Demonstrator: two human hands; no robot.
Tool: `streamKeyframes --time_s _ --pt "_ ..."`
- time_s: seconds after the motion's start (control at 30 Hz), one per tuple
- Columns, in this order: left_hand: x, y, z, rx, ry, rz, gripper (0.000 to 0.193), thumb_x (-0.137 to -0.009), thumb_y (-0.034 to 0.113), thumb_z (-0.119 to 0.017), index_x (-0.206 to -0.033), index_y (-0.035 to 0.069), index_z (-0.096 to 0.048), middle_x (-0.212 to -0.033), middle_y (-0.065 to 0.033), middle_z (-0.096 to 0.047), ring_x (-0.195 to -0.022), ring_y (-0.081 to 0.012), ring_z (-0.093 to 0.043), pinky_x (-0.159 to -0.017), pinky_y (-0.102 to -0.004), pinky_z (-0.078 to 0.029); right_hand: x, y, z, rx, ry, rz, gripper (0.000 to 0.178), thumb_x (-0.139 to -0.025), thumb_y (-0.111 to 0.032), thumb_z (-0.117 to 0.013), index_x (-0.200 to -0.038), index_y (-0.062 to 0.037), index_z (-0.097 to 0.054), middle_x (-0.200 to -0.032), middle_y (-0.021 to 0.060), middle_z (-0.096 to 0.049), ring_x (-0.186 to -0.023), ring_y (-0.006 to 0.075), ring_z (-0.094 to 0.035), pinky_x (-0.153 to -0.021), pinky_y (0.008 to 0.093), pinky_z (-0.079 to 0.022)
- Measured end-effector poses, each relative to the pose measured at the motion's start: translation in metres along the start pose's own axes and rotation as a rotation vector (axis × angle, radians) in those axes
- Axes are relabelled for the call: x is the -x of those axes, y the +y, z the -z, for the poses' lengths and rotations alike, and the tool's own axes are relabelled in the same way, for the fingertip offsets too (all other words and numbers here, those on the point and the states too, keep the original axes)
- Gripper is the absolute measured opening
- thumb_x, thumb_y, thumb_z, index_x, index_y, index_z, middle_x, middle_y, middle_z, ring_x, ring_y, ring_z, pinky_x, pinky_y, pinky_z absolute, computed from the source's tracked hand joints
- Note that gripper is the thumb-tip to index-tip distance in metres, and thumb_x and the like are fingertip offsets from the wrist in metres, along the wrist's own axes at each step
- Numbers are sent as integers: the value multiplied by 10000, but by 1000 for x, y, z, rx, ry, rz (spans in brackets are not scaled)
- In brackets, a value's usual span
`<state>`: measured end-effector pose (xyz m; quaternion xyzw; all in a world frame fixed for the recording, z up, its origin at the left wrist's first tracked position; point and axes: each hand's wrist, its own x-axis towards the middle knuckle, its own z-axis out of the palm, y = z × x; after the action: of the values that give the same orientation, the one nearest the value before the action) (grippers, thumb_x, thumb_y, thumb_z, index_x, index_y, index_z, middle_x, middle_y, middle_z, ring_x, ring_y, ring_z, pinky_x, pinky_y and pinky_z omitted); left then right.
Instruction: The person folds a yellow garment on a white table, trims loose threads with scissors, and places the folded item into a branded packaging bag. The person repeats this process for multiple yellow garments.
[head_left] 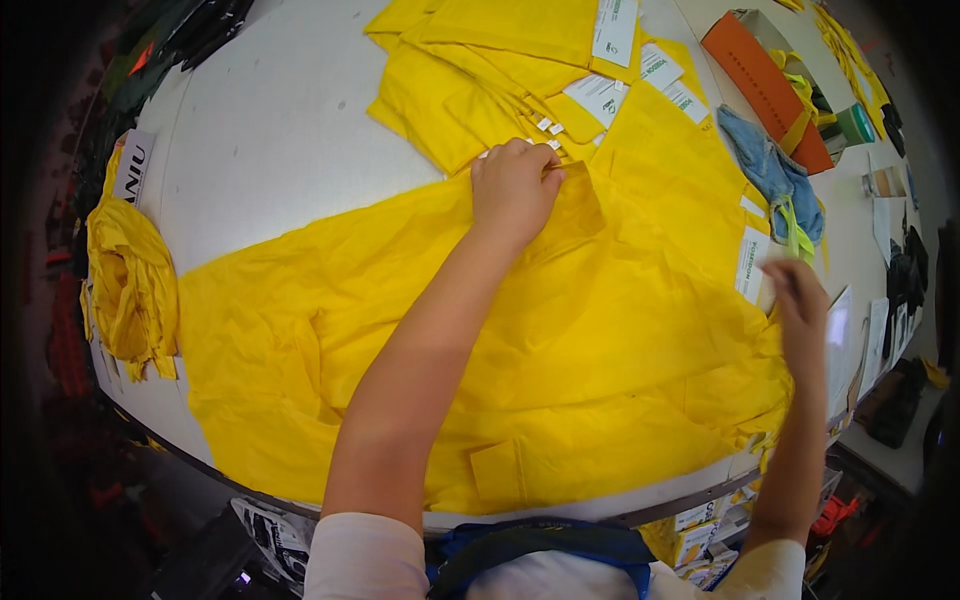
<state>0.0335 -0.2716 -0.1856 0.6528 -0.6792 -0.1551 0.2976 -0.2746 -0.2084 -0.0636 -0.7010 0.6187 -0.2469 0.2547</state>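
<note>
A large yellow garment (590, 340) lies spread and creased over the table in front of me, with a pocket flap near its lower edge. My left hand (515, 190) is closed at the garment's upper edge, its fingers pinching the fabric beside a folded-up flap. At the right end, by the garment's bunched edge, my right hand (797, 300) is smeared by motion. Whether its fingers hold anything cannot be made out. A white label card (750, 262) lies on yellow fabric just left of that hand.
Folded yellow garments (490, 70) with white cards are stacked at the back. An orange-sided box (765, 90) stands far right, near a crumpled denim piece (765, 165). A rolled yellow bundle (130, 280) sits at the left. The white table (270, 130) has a curved-looking front edge.
</note>
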Motion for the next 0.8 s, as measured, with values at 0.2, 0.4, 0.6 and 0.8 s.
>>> streamKeyframes --time_s 0.2,0.4,0.6,0.8 --pt "-1 17 37 559 -293 255 110 -853 132 -587 -925 53 -612 -813 -36 -613 -733 -126 -550 -678 -257 -435 -80 -54 -129 -39 -166 107 329 -781 -162 -669 -1030 35 -583 -896 147 -612 -848 241 -599 -763 304 -472" --pt "21 10 42 577 -197 -33 119 -822 73 -612 -936 42 -608 -833 -45 -641 -733 -140 -557 -700 -265 -436 -87 -48 -117 -483 -502 -133 182 -851 -88 -561 -1001 1 -611 -767 -26 -526 -714 50 -452 -638 201 -388" --pt "27 18 50 332 -177 -185 144 -778 72 -652 -918 70 -615 -846 -36 -646 -806 -207 -550 -841 -323 -382 -76 -51 -111 -628 -508 -132 173 -879 -78 -531 -1045 -31 -543 -831 -54 -467 -726 29 -401 -643 184 -359" --pt "28 30 52 274 -32 -239 120 -792 43 -609 -896 74 -558 -939 -61 -605 -846 -255 -543 -865 -356 -368 -74 -54 -105 -613 -490 -168 167 -884 -85 -535 -1042 -34 -525 -836 -44 -470 -730 38 -408 -665 186 -364"
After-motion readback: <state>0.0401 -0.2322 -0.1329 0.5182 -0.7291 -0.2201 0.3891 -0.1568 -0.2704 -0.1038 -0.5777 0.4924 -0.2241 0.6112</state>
